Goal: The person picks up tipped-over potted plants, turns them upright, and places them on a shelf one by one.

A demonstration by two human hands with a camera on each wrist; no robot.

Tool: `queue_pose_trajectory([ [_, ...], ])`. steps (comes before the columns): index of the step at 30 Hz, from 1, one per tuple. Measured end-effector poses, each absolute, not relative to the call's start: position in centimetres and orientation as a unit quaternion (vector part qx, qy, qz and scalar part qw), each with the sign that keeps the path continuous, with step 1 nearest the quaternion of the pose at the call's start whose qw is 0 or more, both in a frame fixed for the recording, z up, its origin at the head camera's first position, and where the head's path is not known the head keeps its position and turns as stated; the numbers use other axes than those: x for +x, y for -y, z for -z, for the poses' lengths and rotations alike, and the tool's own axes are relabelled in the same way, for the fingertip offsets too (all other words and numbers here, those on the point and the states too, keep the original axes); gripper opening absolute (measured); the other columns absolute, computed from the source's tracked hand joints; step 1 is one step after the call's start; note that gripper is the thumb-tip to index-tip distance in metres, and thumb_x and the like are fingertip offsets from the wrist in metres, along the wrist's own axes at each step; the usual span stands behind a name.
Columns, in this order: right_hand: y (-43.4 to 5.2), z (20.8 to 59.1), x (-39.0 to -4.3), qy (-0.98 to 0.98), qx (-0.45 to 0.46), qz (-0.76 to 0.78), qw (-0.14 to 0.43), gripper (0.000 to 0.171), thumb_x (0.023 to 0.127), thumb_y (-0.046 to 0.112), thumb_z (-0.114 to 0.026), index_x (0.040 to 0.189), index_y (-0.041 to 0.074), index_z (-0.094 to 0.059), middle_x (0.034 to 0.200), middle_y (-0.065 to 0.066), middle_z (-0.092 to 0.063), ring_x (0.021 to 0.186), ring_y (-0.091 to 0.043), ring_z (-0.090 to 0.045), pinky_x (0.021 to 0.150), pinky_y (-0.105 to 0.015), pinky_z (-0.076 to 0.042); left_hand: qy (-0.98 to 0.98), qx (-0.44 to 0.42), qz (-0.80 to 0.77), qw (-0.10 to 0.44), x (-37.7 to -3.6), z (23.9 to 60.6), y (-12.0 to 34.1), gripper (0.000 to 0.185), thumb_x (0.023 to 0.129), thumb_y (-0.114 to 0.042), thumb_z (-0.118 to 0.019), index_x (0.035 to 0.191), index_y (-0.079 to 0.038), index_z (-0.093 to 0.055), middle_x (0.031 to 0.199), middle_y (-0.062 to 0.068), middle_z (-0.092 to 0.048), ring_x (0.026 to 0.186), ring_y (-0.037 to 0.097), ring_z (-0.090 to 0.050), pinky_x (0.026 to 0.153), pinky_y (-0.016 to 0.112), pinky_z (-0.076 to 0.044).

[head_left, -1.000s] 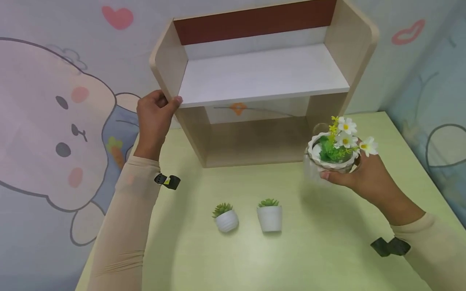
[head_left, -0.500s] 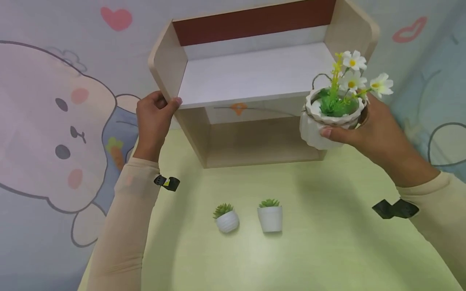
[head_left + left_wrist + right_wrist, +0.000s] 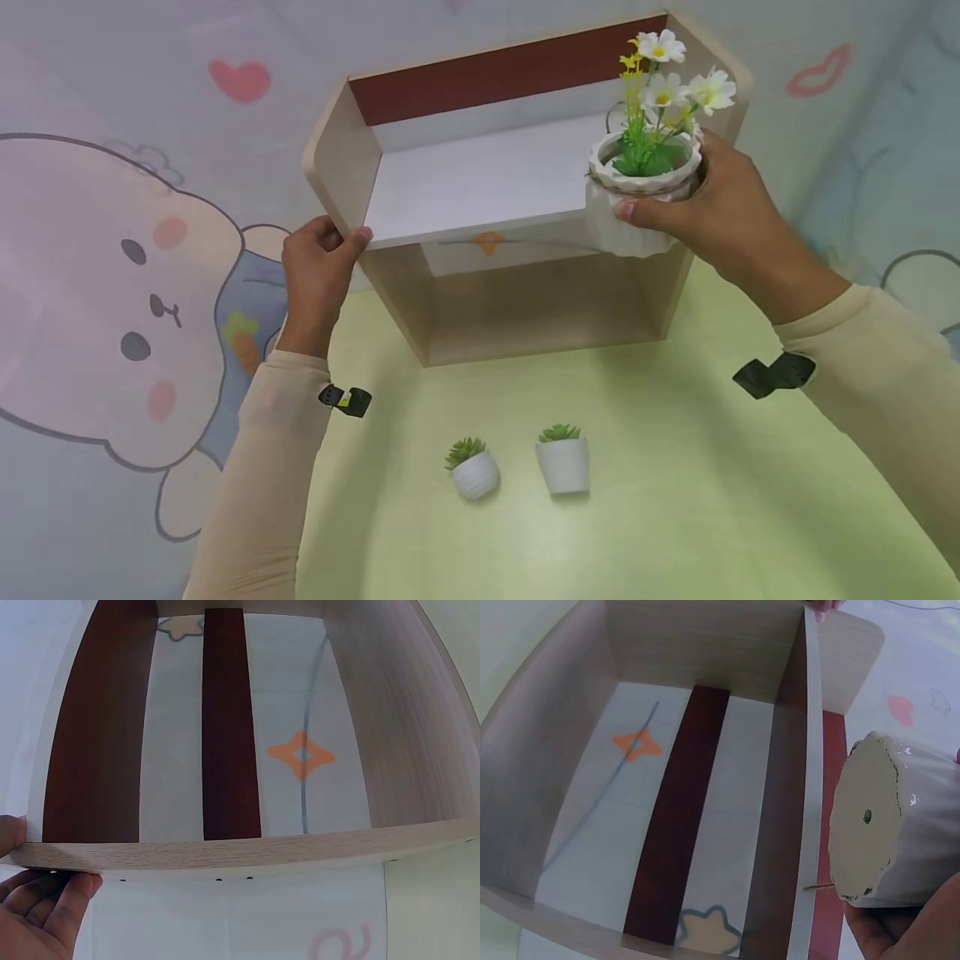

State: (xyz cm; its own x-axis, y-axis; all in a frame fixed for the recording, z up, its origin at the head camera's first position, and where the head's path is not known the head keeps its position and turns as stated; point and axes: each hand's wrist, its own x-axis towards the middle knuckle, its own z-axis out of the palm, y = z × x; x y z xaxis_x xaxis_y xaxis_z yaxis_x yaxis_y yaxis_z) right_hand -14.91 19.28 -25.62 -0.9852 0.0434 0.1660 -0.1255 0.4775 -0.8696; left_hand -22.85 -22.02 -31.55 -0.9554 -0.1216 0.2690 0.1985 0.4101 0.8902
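Daisy pot held at the shelf's right end

Head view: the right hand (image 3: 712,204) grips a ribbed white ceramic pot of white daisies (image 3: 641,187) above the pale wooden two-tier shelf unit (image 3: 517,179) on the green counter (image 3: 675,517); the left hand (image 3: 318,267) pinches its left panel. Left wrist: fingers (image 3: 60,907) curl under the board edge. Right wrist: pot's base shows a drain hole; no writing.

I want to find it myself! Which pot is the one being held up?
Look at the wooden shelf on the green table. At its right end, the right hand holds a white pot. Only it has white daisies; the two little pots have just green leaves.
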Motion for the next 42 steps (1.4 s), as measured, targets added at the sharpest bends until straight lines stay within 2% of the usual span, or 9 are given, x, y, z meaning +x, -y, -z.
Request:
queue_pose_trajectory([
  [6, -19.3, 25.3, -16.4, 0.855, -0.006, -0.508, 0.11, 0.086, 0.083, 0.031, -0.09, 0.154, 0.009, -0.047, 0.149, -0.009, -0.056, 0.129, -0.014, -0.051, 0.11, -0.028, -0.039, 0.827, -0.037, 0.541, 0.149, -23.2, 31.5, 22.0, 0.044, 0.097, -0.017, -0.074, 0.136, 0.003, -0.066, 0.128, 0.019, -0.072, 0.114, 0.023, -0.071, 0.101, 0.038, -0.054],
  [16, -18.3, 24.4, -19.0, 0.875, -0.068, -0.468, 0.104, 0.1, 0.081, 0.05, -0.087, 0.161, 0.013, -0.039, 0.159, -0.005, -0.048, 0.142, -0.018, -0.044, 0.119, -0.039, -0.034, 0.826, -0.016, 0.544, 0.145, -23.3, 31.1, 22.8, 0.046, 0.095, -0.02, -0.077, 0.135, 0.001, -0.067, 0.127, 0.017, -0.073, 0.113, 0.021, -0.071, 0.1, 0.035, -0.054],
  [20, -17.9, 24.6, -20.1, 0.877, -0.082, -0.458, 0.116, 0.102, 0.08, 0.049, -0.089, 0.161, 0.012, -0.039, 0.159, -0.005, -0.049, 0.145, -0.019, -0.043, 0.12, -0.038, -0.032, 0.826, -0.017, 0.546, 0.141, -23.4, 31.2, 23.0, 0.047, 0.095, -0.022, -0.077, 0.135, 0.002, -0.067, 0.126, 0.018, -0.073, 0.112, 0.02, -0.071, 0.099, 0.035, -0.054],
  [27, -16.2, 25.3, -21.5, 0.868, -0.084, -0.473, 0.126, 0.101, 0.08, 0.045, -0.09, 0.159, 0.008, -0.039, 0.158, -0.006, -0.05, 0.144, -0.015, -0.045, 0.119, -0.029, -0.031, 0.815, -0.007, 0.559, 0.153, -23.1, 31.6, 24.1, 0.043, 0.094, -0.017, -0.077, 0.131, 0.003, -0.069, 0.122, 0.02, -0.074, 0.107, 0.019, -0.072, 0.097, 0.032, -0.054],
  [34, -14.8, 25.0, -22.3, 0.85, -0.087, -0.507, 0.11, 0.102, 0.087, 0.039, -0.086, 0.163, 0.01, -0.024, 0.165, -0.002, -0.039, 0.15, -0.009, -0.035, 0.12, -0.02, -0.023, 0.814, 0.005, 0.559, 0.157, -22.8, 31.3, 24.8, 0.043, 0.094, -0.018, -0.077, 0.131, 0.002, -0.069, 0.123, 0.019, -0.073, 0.108, 0.019, -0.072, 0.099, 0.034, -0.054],
  [42, -14.2, 24.9, -22.8, 0.831, -0.088, -0.544, 0.081, 0.098, 0.092, 0.035, -0.082, 0.165, 0.016, -0.019, 0.168, 0.002, -0.031, 0.153, -0.007, -0.028, 0.122, -0.022, -0.02, 0.814, 0.012, 0.559, 0.157, -22.6, 30.9, 25.2, 0.046, 0.094, -0.018, -0.076, 0.134, 0.002, -0.067, 0.127, 0.019, -0.072, 0.112, 0.022, -0.071, 0.101, 0.036, -0.054],
])
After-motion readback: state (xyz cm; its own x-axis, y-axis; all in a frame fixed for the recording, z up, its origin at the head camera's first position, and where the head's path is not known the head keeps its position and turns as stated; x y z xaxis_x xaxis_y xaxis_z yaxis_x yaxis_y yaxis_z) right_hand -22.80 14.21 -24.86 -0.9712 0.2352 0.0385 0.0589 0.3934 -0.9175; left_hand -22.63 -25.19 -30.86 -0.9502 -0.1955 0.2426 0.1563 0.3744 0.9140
